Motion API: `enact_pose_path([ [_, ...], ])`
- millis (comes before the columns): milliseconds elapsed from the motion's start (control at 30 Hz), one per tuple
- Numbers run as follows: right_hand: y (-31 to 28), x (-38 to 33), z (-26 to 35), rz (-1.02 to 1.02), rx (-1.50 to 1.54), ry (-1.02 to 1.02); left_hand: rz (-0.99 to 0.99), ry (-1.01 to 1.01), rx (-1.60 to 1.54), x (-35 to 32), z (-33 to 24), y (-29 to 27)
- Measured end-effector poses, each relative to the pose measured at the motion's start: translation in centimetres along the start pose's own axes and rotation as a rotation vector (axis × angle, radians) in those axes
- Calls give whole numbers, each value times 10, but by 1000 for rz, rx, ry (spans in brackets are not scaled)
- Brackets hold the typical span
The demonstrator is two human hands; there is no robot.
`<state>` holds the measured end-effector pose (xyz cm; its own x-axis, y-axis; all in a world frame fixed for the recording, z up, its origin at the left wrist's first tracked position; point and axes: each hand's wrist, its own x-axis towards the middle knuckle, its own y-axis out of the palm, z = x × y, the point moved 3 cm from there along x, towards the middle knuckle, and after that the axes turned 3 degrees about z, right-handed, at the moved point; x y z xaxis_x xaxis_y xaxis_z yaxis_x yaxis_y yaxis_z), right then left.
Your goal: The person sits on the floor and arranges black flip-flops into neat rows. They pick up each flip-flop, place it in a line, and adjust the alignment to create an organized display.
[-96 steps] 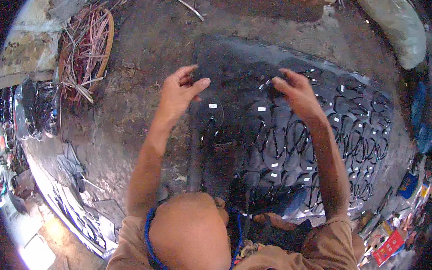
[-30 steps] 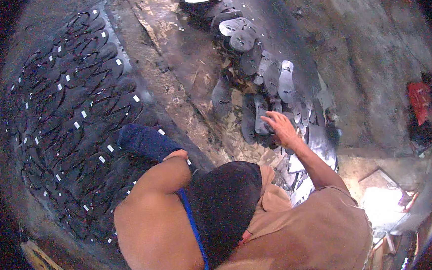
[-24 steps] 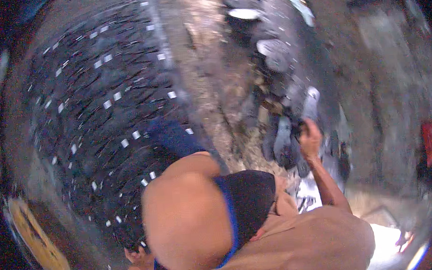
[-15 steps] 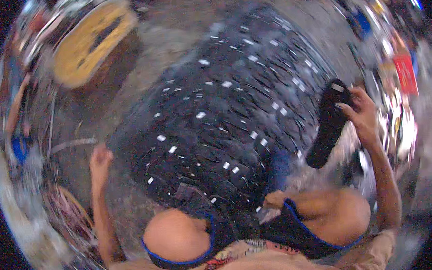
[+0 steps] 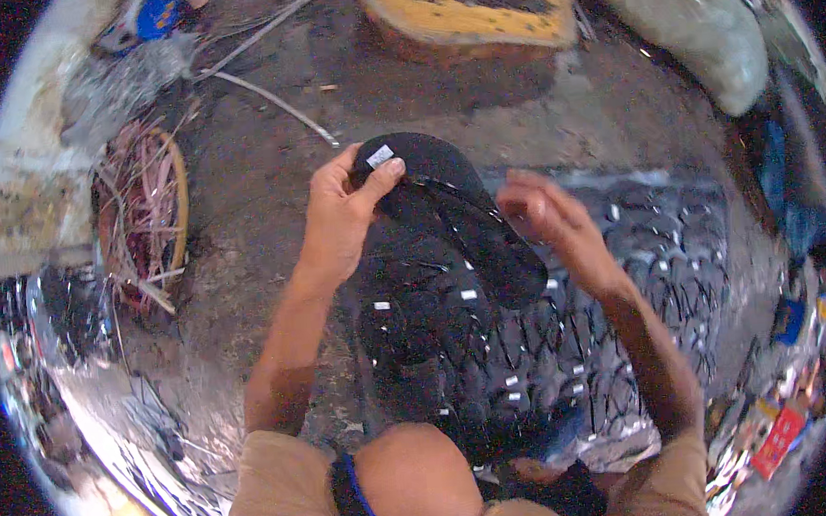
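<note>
A black flip-flop [image 5: 426, 167] with a dark thong strap is held in front of me, tilted, with a small white label near its upper end. My left hand [image 5: 339, 210] pinches that labelled end, thumb on top and fingers beneath. Close to the other side of its strap is my right hand [image 5: 548, 217], fingers curled and smeared by motion; whether they touch the strap or hold anything cannot be made out. Below and to the right lie rows of similar black flip-flops [image 5: 604, 294], many with white labels, set close together on the ground.
A yellow-topped block [image 5: 473, 8] with dark stains stands ahead. To the left is a basket rim [image 5: 180, 196] around pinkish strips. A pale full sack [image 5: 692, 33] lies at the far right. A thin pale strip [image 5: 276, 101] rests on the floor.
The flip-flop has passed from my right hand to my left and come to the middle. My view has swung left, so the rows now show lower right. My right hand has moved in beside the strap.
</note>
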<state>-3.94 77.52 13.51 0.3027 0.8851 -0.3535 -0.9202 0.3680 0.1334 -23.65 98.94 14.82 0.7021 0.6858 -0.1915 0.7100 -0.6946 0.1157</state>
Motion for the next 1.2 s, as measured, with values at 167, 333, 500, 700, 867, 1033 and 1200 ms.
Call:
enact_pose_path([
  [167, 37, 2, -12, -40, -96, 63, -257, -92, -68, -5, 4, -31],
  [333, 14, 48, -16, -172, 212, -83, -288, 0, 140, -14, 18, -54],
  [500, -4, 77, -108, -137, -208, -35, -360, -92, 400, -32, 92, -78],
  [700, 7, 76, -133, -379, -628, -14, -366, -189, 480, -40, 150, -96],
  [867, 4, 84, -137, -387, -708, 11, -397, -165, 415, -38, 173, -104],
  [1033, -1, 85, -146, -435, -667, 2, -328, -175, 679, -33, 164, -98],
  [1200, 10, 79, -122, -538, -909, -10, -296, -126, 1261, -21, 151, -110],
])
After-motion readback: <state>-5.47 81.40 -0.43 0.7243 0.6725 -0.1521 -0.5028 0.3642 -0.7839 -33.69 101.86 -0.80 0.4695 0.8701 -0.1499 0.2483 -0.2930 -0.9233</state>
